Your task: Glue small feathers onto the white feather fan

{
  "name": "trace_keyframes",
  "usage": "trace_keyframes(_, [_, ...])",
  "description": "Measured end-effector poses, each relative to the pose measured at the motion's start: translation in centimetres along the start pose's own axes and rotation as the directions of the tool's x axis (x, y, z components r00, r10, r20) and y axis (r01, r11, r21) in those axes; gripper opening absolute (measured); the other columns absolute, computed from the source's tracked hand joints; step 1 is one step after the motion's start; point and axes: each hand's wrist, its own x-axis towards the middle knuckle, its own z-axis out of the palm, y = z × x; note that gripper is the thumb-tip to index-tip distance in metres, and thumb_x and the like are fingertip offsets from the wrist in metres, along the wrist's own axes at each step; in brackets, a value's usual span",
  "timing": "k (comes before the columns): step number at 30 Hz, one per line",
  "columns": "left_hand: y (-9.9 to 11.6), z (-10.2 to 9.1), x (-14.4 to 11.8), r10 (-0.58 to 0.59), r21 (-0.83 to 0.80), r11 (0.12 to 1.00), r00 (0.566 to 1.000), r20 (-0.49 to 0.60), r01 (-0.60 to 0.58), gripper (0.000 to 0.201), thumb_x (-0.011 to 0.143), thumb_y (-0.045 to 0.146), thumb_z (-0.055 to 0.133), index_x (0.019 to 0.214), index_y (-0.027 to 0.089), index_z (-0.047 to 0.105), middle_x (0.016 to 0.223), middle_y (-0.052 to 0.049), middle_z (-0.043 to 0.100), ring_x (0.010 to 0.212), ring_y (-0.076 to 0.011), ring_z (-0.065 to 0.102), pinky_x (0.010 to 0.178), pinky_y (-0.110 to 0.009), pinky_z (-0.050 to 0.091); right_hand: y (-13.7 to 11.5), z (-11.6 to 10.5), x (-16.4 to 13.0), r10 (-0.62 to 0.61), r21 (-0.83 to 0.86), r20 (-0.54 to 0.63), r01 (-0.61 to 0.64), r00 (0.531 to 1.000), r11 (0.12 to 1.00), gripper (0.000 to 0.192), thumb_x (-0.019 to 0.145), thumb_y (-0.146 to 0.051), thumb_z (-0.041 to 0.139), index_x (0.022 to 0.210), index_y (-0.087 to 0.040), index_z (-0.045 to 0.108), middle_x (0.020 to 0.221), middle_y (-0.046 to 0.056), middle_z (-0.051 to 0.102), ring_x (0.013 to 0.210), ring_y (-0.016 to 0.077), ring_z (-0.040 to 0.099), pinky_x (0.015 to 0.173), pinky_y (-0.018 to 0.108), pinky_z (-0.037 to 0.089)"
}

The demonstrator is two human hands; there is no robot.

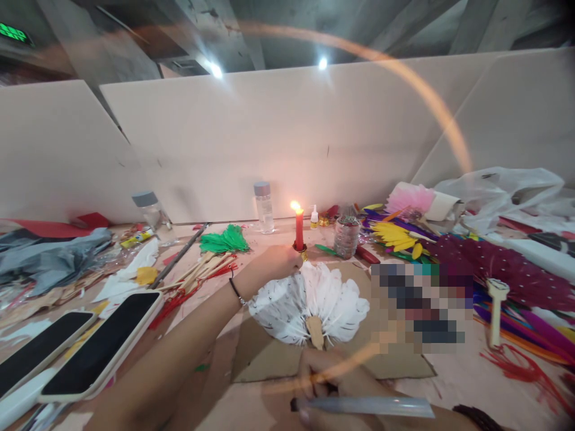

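Centrally, white feather fan [309,304] lies flat on cardboard [269,359] at table middle, left hand [278,260] closed on its 12 o'clock feather tips beside the lit candle [299,227], right hand [332,374] pinching a glue stick [372,406]; probably light, soft, fragile—best held by the handle.

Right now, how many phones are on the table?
2: both lie face up at the lower left, side by side, one phone left of the other phone. Clutter may hide more.
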Motion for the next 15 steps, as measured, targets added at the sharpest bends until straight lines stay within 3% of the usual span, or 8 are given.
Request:
trace_keyframes(3, [-0.1,0.0,0.0,0.003,-0.007,1.000,1.000,0.000,-0.003,0.017,0.087,0.012,0.064,0.076,0.017,0.076,0.082,-0.005,0.073,0.072,-0.0168,0.065,0.060,-0.026,0.039,0.1,-0.1,-0.1,-0.013,0.003,-0.020,0.013,1.000,1.000,0.030,0.082,-0.045,0.071,0.085,-0.024,0.050,0.070,-0.007,0.045,0.064,0.0121,0.040,0.057,0.026,0.027])
trace_keyframes(8, [-0.1,-0.1,0.0,-0.004,0.005,1.000,1.000,0.012,0.004,0.017,0.086,0.012,0.064,0.079,0.017,0.078,0.085,-0.006,0.075,0.074,-0.0181,0.066,0.061,-0.027,0.039,0.6,0.3,-0.2,0.068,-0.028,-0.040,-0.069,0.997,0.997,0.029,0.082,-0.043,0.074,0.084,-0.024,0.052,0.073,-0.006,0.048,0.066,0.0130,0.042,0.059,0.026,0.029])
trace_keyframes(15, [0.0,-0.1,0.3,-0.003,0.030,1.000,0.999,0.036,0.002,0.018,0.082,0.009,0.065,0.076,0.018,0.079,0.086,-0.006,0.076,0.072,-0.0175,0.066,0.062,-0.026,0.042,1.2,0.8,0.1,0.005,-0.020,-0.073,-0.007,0.997,1.000,0.032,0.082,-0.043,0.076,0.083,-0.024,0.050,0.072,-0.006,0.051,0.064,0.0126,0.042,0.060,0.027,0.030])
